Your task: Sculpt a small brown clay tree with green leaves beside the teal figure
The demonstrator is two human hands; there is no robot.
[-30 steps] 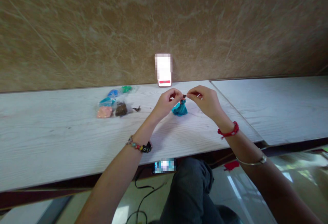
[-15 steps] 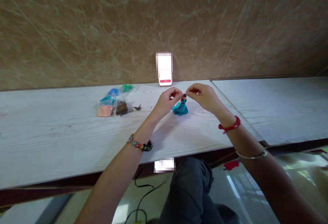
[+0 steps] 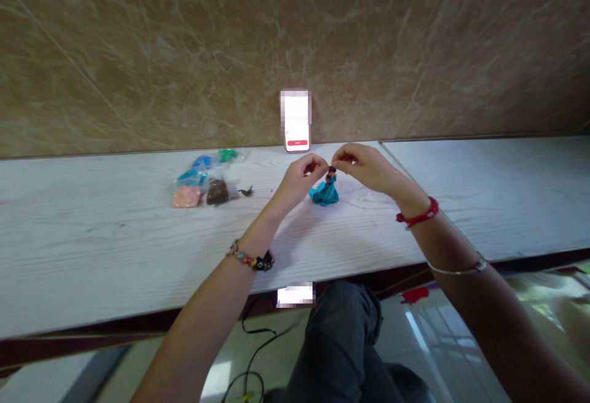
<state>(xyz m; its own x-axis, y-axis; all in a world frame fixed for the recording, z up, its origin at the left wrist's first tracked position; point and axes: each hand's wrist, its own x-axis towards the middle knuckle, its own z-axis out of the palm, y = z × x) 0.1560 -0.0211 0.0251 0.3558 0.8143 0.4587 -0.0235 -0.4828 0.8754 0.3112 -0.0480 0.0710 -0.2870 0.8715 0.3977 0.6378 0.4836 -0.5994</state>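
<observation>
At the left of the table (image 3: 92, 249), toward its back edge, we find a pink clay packet (image 3: 187, 196), with a teal packet (image 3: 191, 177) and a blue packet (image 3: 201, 162) behind it. A brown packet (image 3: 217, 191) lies just to their right, with a green packet (image 3: 227, 155) nearer the back edge. To the right of these lies a loose brown scrap (image 3: 246, 191). A smartphone (image 3: 296, 120) leans upright against the wall (image 3: 295, 34) at the back edge.

Our left hand (image 3: 297, 180) brings thumb and fingertips to a point at the left of the figurine's head. The figurine (image 3: 326, 193) stands upright on the table, nearer the back edge than the front. We judge it light, soft and easily dented, probably modelling clay; the thin upper body appears fragile. We recommend a fingertip hold low on the broad skirt and only slight pressure at the head. It has dark hair and a teal gown whose folded skirt spreads to the left.

Our right hand (image 3: 366, 166) forms a similar pinch at the head's right. We cannot tell whether either hand grips the hair or merely presses it.
</observation>
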